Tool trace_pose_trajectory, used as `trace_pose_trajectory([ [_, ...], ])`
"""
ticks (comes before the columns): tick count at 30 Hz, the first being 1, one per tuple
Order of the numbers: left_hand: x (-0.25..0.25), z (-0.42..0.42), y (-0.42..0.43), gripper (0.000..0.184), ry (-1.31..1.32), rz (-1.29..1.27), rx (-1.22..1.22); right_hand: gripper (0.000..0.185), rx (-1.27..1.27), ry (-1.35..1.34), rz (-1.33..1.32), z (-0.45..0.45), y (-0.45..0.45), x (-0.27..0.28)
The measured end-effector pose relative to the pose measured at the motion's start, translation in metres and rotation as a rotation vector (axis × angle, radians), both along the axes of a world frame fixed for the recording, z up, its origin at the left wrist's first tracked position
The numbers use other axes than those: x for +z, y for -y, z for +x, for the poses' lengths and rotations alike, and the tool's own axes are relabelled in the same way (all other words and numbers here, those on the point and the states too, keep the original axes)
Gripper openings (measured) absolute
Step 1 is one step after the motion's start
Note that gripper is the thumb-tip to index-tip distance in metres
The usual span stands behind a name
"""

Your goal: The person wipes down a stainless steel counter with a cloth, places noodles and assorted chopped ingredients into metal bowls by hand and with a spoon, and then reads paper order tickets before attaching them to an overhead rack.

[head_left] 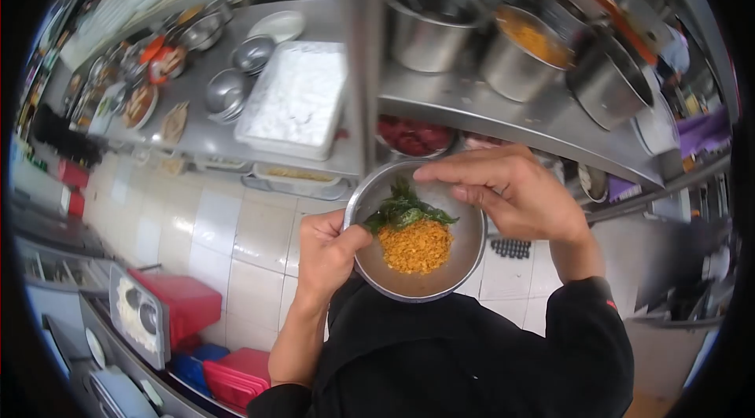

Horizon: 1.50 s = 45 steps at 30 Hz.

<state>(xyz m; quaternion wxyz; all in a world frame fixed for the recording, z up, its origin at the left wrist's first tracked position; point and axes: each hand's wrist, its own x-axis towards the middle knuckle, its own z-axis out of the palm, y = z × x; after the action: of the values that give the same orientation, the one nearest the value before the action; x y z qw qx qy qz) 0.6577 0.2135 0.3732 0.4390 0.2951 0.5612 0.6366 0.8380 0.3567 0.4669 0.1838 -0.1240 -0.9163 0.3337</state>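
A round metal bowl is in front of my body, tilted a little toward me. Orange-yellow crumbs lie in its lower part, with dark green leaves just above them. My left hand grips the bowl's left rim, its thumb over the edge. Over the upper right of the bowl is my right hand, palm down, fingers stretched toward the leaves. Nothing can be made out between its fingers.
A steel shelf at the upper right carries metal pots, one with orange food. On the left counter stand a white floured tray, small metal bowls and a plate. Red bins stand at the lower left.
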Motion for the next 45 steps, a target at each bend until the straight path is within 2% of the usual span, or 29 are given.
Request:
trace_pose_trajectory([
  [3, 0.005, -0.038, 0.023, 0.011, -0.043, -0.029, 0.062, 0.035, 0.046, 0.039, -0.171, -0.053, 0.021, 0.005],
  [5, 0.004, -0.053, 0.034, 0.011, -0.034, 0.018, 0.127, 0.034, -0.009, 0.045, -0.129, -0.078, 0.028, 0.002],
  [9, -0.003, -0.081, 0.053, 0.012, -0.08, -0.023, 0.174, 0.034, 0.053, 0.169, -0.057, -0.11, 0.041, -0.017],
  [10, -0.006, -0.083, 0.055, 0.013, -0.065, -0.006, 0.19, 0.033, 0.072, -0.019, -0.019, -0.116, 0.044, -0.027],
  [12, -0.015, -0.085, 0.056, 0.013, -0.043, 0.019, 0.203, 0.031, 0.09, -0.2, 0.028, -0.122, 0.05, -0.039],
  [14, -0.024, -0.089, 0.052, 0.013, -0.042, 0.04, 0.233, 0.031, -0.048, -0.214, -0.201, -0.125, 0.053, -0.044],
  [17, -0.045, -0.086, 0.043, 0.009, -0.103, 0.112, 0.337, 0.03, -0.153, -0.165, -0.103, -0.126, 0.052, -0.045],
  [18, -0.048, -0.087, 0.04, 0.009, -0.092, 0.101, 0.375, 0.03, -0.116, -0.148, -0.112, -0.13, 0.047, -0.047],
  [20, -0.06, -0.087, 0.041, 0.011, -0.15, 0.069, 0.508, 0.029, -0.147, -0.346, -0.004, -0.142, 0.038, -0.062],
  [21, -0.068, -0.091, 0.044, 0.011, -0.15, 0.049, 0.587, 0.029, -0.071, -0.338, -0.03, -0.151, 0.034, -0.071],
  [23, -0.091, -0.105, 0.057, 0.014, -0.456, -0.078, 0.747, 0.02, -0.149, -0.308, -0.115, -0.164, 0.034, -0.098],
  [24, -0.102, -0.111, 0.069, 0.014, -0.465, -0.13, 0.784, 0.02, -0.108, -0.296, -0.162, -0.174, 0.038, -0.109],
  [26, -0.121, -0.132, 0.086, 0.014, -0.171, -0.081, 0.835, 0.016, -0.188, -0.245, -0.468, -0.206, 0.044, -0.122],
  [27, -0.126, -0.142, 0.093, 0.015, -0.134, -0.079, 0.911, 0.015, -0.174, -0.247, -0.519, -0.223, 0.049, -0.13],
  [31, -0.148, -0.196, 0.138, 0.016, -0.082, -0.2, 1.02, 0.018, -0.041, -0.209, -0.592, -0.31, 0.07, -0.156],
  [35, -0.169, -0.264, 0.177, 0.015, -0.057, -0.135, 1.195, 0.016, 0.073, -0.192, -0.653, -0.411, 0.094, -0.17],
  [36, -0.174, -0.284, 0.187, 0.015, -0.05, -0.139, 1.232, 0.016, 0.089, -0.192, -0.65, -0.436, 0.102, -0.17],
  [38, -0.178, -0.317, 0.205, 0.015, -0.011, -0.135, 1.26, 0.013, 0.037, -0.002, -0.618, -0.482, 0.117, -0.17],
  [40, -0.176, -0.356, 0.217, 0.014, -0.007, -0.112, 1.272, 0.014, 0.081, -0.093, -0.604, -0.521, 0.123, -0.18],
  [42, -0.173, -0.395, 0.227, 0.015, 0.076, -0.077, 1.274, 0.015, 0.092, 0.059, -0.401, -0.553, 0.128, -0.177],
  [45, -0.166, -0.458, 0.235, 0.014, 0.118, -0.021, 1.224, 0.016, 0.039, 0.041, -0.393, -0.593, 0.132, -0.178],
])
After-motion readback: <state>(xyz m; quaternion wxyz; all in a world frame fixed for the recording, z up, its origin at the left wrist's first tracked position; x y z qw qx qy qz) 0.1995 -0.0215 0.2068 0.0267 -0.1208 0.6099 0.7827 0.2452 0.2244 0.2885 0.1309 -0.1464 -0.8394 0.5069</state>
